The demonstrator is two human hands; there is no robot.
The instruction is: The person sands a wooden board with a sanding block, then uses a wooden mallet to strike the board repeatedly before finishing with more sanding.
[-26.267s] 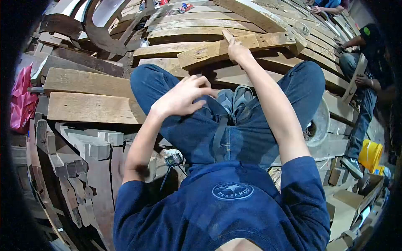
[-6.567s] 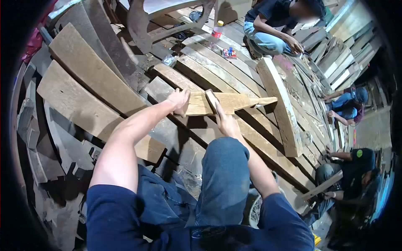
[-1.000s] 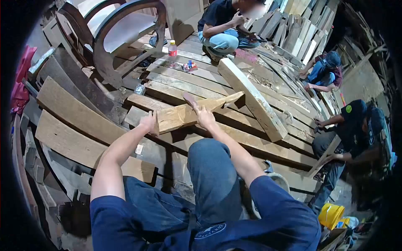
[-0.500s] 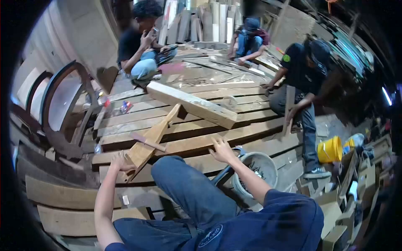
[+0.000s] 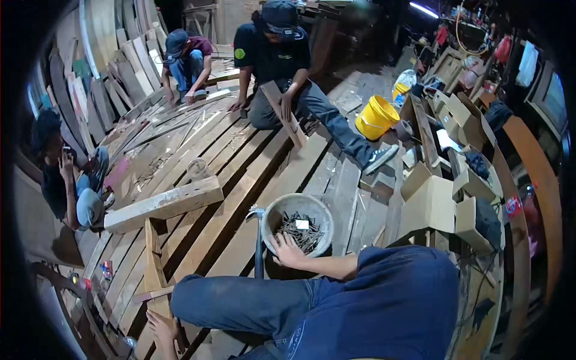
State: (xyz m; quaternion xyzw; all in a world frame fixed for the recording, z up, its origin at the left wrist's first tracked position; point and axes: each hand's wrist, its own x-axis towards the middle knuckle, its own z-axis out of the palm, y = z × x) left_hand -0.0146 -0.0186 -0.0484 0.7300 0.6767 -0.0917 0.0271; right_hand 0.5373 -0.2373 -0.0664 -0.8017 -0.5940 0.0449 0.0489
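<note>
My right hand (image 5: 289,251) reaches over the near left rim of a round bucket (image 5: 324,216), fingers spread above a pile of nails (image 5: 305,230). A small white piece (image 5: 302,224) lies on the nails. A hammer (image 5: 258,246) leans upright at the bucket's left side. My left hand (image 5: 163,330) lies with fingers apart on the lower end of a shaped wooden piece (image 5: 153,264), beside my knee. A thin reddish strip (image 5: 153,294) crosses that piece. Its upper end meets a thick pale beam (image 5: 165,205).
A person (image 5: 273,60) sits ahead holding a short board (image 5: 284,114). Another person (image 5: 186,63) crouches farther back, and a third (image 5: 63,168) is at the left. A yellow bucket (image 5: 377,117) and open cardboard boxes (image 5: 429,201) are at the right. Planks (image 5: 240,192) cover the floor.
The view has turned to the right. My right hand has moved from over the planks to the bucket of nails. My left hand remains at the shaped wooden piece.
</note>
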